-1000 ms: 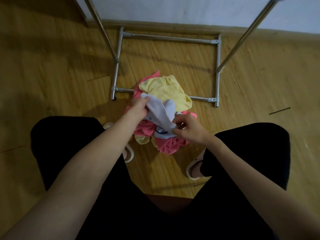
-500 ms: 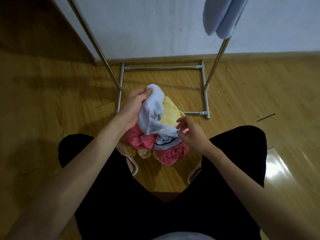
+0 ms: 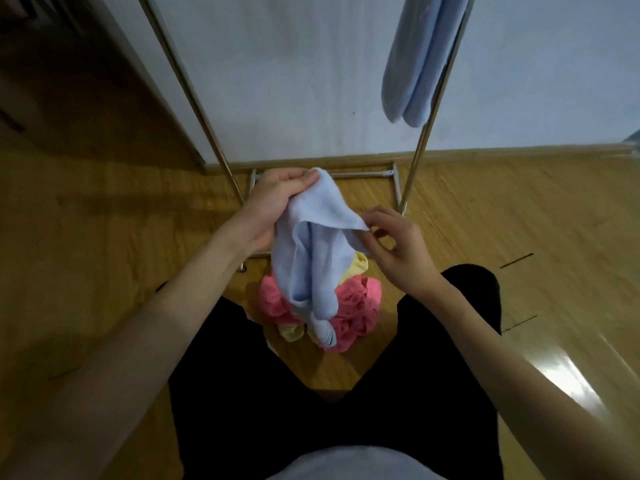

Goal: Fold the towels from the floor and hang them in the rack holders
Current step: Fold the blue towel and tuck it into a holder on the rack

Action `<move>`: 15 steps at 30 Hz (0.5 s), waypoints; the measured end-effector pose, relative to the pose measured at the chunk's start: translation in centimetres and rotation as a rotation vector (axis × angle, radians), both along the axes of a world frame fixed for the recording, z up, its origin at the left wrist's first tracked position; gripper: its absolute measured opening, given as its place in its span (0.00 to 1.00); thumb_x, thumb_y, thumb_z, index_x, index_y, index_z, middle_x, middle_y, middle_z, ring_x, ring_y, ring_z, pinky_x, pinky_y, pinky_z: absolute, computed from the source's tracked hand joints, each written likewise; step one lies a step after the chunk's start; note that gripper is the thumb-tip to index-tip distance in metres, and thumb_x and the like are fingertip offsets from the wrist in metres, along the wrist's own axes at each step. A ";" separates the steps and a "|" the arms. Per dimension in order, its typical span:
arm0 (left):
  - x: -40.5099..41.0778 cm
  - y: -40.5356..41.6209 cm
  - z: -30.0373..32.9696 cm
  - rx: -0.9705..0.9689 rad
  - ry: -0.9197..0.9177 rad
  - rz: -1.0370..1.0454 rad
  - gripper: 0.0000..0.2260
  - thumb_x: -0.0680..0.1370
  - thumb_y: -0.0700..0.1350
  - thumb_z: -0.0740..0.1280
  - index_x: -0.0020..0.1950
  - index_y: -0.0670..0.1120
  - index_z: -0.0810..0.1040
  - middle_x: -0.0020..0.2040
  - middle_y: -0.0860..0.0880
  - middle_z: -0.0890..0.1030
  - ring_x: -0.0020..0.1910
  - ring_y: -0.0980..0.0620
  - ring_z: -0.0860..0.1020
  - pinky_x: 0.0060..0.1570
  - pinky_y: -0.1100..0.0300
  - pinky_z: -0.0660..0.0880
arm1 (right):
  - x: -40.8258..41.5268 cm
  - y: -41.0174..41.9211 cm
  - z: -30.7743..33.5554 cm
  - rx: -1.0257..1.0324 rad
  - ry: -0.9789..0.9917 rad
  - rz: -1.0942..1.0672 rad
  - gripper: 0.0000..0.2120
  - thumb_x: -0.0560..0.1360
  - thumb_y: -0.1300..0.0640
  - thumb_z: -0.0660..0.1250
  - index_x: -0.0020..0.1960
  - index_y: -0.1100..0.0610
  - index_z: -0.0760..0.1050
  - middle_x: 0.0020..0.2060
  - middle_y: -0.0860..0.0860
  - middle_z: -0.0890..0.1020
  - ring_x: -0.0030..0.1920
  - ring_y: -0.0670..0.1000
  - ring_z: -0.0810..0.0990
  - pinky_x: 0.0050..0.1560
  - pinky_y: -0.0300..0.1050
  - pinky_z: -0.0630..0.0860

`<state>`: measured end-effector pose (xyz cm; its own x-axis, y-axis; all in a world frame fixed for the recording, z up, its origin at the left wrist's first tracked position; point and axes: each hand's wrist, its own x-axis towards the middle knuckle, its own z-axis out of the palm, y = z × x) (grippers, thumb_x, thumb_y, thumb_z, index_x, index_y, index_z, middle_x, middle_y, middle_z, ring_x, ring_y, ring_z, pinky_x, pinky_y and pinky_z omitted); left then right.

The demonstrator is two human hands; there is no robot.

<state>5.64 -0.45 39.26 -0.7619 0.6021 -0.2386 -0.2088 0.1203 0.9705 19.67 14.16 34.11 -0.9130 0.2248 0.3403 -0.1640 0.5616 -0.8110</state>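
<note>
A pale wall (image 3: pixel 294 81) meets the glossy wooden floor (image 3: pixel 519 209) at a wooden baseboard (image 3: pixel 519 152).

1. You are looking at a dim indoor scene; the wooden floor (image 3: pixel 519 220) reads dull amber and the wall (image 3: pixel 294 81) a flat grey-blue.
2. A bright patch of glare sits on the floor at your lower right, so light reaches it from that side.
3. The upper left corner falls into deep shadow.
4. Your wide lens bends the rack poles (image 3: pixel 194 98) and the skirting outward.
5. Motion blur softens the floor grain, both forearms and the frame edges.
6. The black trousers (image 3: pixel 311 410) show no detail.
</note>
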 end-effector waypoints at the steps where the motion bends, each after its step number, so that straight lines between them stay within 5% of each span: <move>1: -0.2 0.0 0.5 -0.011 0.026 0.021 0.09 0.79 0.42 0.65 0.41 0.43 0.82 0.39 0.45 0.82 0.39 0.53 0.79 0.41 0.62 0.75 | 0.2 0.1 1.3 -0.030 -0.005 0.010 0.07 0.78 0.61 0.64 0.42 0.55 0.76 0.36 0.43 0.77 0.37 0.43 0.75 0.38 0.34 0.69; 5: -0.8 0.5 3.0 -0.058 0.223 -0.058 0.09 0.78 0.41 0.65 0.46 0.35 0.79 0.42 0.41 0.75 0.42 0.49 0.72 0.41 0.58 0.68 | -0.1 0.2 7.2 -0.163 -0.001 0.051 0.14 0.80 0.58 0.60 0.37 0.62 0.70 0.29 0.43 0.65 0.31 0.40 0.63 0.32 0.34 0.61; 7: -0.9 1.1 4.6 -0.093 0.369 -0.137 0.07 0.78 0.40 0.65 0.45 0.37 0.80 0.39 0.43 0.75 0.41 0.52 0.70 0.40 0.61 0.67 | -0.9 -0.3 10.1 -0.246 0.036 0.088 0.16 0.80 0.59 0.59 0.34 0.60 0.67 0.29 0.44 0.64 0.31 0.41 0.62 0.31 0.33 0.59; 11: -1.5 1.6 7.1 -0.108 0.543 -0.136 0.07 0.78 0.35 0.64 0.46 0.38 0.82 0.36 0.50 0.79 0.35 0.63 0.74 0.37 0.69 0.69 | -3.2 -1.0 13.9 -0.527 0.094 0.045 0.20 0.80 0.56 0.59 0.39 0.74 0.66 0.29 0.56 0.64 0.29 0.51 0.65 0.26 0.39 0.62; 15: -1.7 0.1 7.6 -0.133 0.570 -0.080 0.07 0.79 0.37 0.64 0.50 0.36 0.81 0.38 0.45 0.79 0.36 0.54 0.76 0.38 0.62 0.73 | -4.9 -1.1 14.8 -0.677 0.099 -0.101 0.16 0.81 0.55 0.60 0.41 0.66 0.70 0.32 0.59 0.66 0.27 0.53 0.68 0.24 0.41 0.67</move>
